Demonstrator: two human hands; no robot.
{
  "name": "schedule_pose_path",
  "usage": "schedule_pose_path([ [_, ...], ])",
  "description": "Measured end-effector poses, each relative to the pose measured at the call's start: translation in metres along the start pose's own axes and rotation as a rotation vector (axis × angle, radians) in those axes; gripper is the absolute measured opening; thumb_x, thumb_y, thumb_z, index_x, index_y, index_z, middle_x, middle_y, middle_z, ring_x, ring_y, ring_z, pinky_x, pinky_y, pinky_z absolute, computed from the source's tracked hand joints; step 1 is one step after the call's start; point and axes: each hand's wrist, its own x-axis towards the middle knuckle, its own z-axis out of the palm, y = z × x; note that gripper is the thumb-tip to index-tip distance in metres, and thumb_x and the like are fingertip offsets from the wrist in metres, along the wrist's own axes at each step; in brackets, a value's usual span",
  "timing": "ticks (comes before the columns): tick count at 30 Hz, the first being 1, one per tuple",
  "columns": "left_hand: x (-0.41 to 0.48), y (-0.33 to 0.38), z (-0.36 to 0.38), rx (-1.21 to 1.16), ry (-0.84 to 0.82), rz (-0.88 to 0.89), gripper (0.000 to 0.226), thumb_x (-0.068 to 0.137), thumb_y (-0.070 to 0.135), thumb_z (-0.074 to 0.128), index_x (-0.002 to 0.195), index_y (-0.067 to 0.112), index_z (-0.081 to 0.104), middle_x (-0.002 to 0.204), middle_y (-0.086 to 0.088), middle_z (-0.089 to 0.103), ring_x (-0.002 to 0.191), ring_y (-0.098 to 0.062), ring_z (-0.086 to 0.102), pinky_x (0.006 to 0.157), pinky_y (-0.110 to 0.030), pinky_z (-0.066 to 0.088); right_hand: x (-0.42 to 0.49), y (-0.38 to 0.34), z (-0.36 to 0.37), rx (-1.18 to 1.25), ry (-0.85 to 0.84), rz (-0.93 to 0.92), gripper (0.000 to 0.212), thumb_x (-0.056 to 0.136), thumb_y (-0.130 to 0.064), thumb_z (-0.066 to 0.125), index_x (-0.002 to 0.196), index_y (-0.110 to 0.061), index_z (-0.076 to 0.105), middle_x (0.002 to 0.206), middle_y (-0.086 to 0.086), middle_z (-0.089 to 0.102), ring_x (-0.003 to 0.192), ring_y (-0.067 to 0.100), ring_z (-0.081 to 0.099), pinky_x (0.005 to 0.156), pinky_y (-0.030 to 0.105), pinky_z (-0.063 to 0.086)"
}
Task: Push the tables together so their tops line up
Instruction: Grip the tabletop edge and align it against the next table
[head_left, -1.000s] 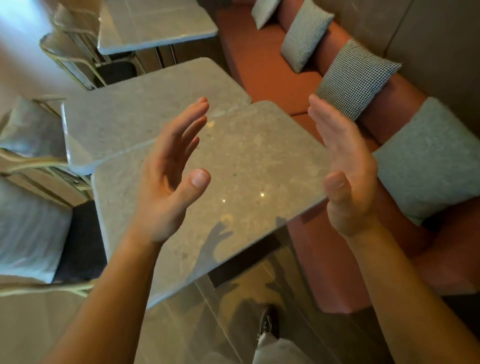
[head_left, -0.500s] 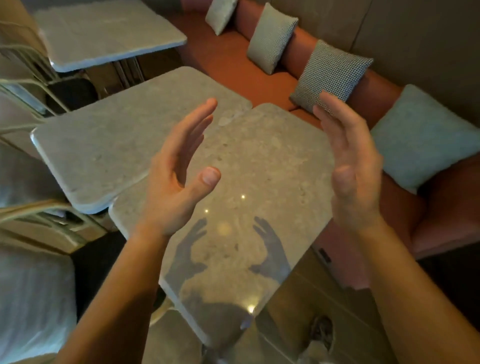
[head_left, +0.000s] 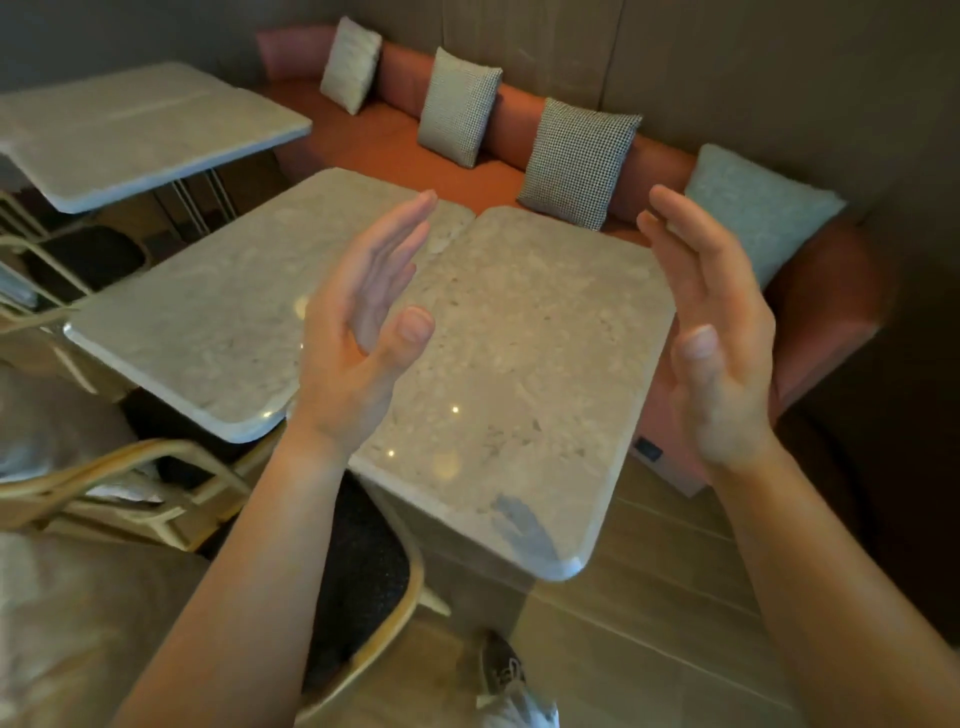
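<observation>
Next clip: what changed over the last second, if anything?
Only the view swung, bringing more of the bench into frame. The left hand and right hand stay raised, open, palms facing, touching neither table. The left table and right table sit side by side as before, near ends offset.

Speckled grey tables (head_left: 519, 332); orange bench (head_left: 374, 135); houndstooth cushion (head_left: 576, 161).

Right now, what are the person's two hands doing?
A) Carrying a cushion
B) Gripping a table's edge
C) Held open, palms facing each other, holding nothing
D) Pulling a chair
C: the left hand and the right hand are up in the air with straight fingers, palms turned toward each other, and neither holds anything.
</observation>
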Motion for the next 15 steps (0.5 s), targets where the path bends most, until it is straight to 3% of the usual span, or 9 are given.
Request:
schedule_pose_path([
  [5, -0.068, 0.036, -0.031, 0.002, -0.082, -0.062, 0.091, 0.091, 0.076, 0.06, 0.153, 0.013, 0.038, 0.159, -0.006, 0.048, 0.155, -0.023, 0.044, 0.127, -0.043, 0.037, -0.071, -0.06, 0.037, -0.013, 0.071, 0.077, 0.103, 0.097, -0.076, 0.047, 0.153, 0.009, 0.035, 0.159, 0.031, 0.041, 0.15, 0.042, 0.044, 0.123, 0.063, 0.035],
  [15, -0.115, 0.083, -0.13, -0.049, -0.038, -0.003, 0.08, 0.088, 0.078, 0.06, 0.148, 0.027, 0.047, 0.161, -0.005, 0.048, 0.154, -0.023, 0.045, 0.124, -0.041, 0.039, -0.11, -0.143, 0.107, -0.056, 0.175, 0.038, 0.106, 0.098, -0.075, 0.045, 0.152, 0.015, 0.034, 0.155, 0.032, 0.044, 0.148, 0.041, 0.047, 0.123, 0.06, 0.038],
])
